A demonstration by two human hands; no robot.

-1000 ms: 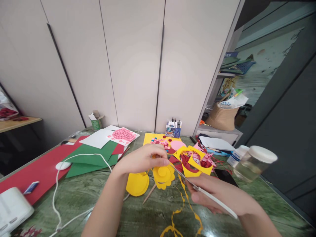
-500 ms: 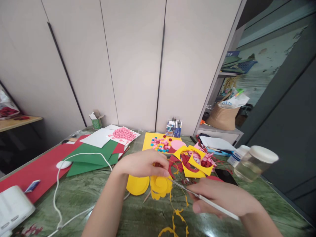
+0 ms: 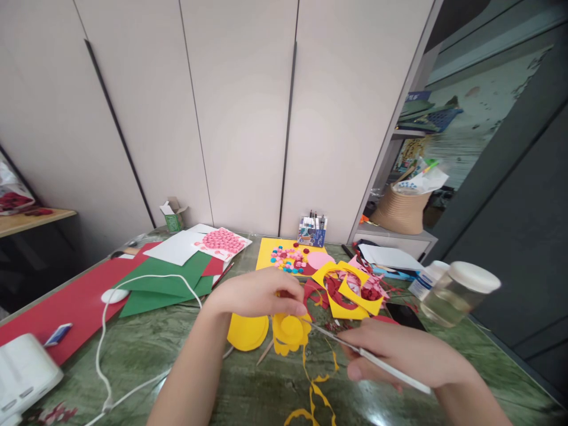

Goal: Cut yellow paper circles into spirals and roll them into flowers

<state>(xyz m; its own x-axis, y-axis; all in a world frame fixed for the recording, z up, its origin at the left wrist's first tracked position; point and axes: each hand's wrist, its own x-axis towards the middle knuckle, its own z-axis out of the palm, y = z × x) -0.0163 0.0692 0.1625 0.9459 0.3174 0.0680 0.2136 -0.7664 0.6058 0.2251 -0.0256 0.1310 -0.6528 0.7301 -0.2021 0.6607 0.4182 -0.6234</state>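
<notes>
My left hand [image 3: 270,294] is closed, its thumb and fingers pinching the upper edge of a yellow paper spiral [image 3: 290,331] with a wavy rim. My right hand [image 3: 386,352] grips a long slim tool [image 3: 393,370], grey and thin at the front and white at the rear; its exact kind is unclear. The tool's tip reaches the right edge of the spiral, beside my left thumb. Thin wavy yellow paper offcuts [image 3: 322,390] trail below. Left of the spiral lie a yellow paper disc [image 3: 248,332] and a pointed wooden stick [image 3: 265,352].
Yellow paper with cut-out holes [image 3: 346,309] and red and pink scraps lie beyond my right hand. A lidded jar [image 3: 459,296] and a phone [image 3: 406,316] are to the right. Green sheets [image 3: 166,290], red paper [image 3: 75,296] and a white cable [image 3: 103,343] occupy the left.
The yellow spiral has turned slightly and shifted a little right and up in my left hand. My right hand and the tool have barely moved.
</notes>
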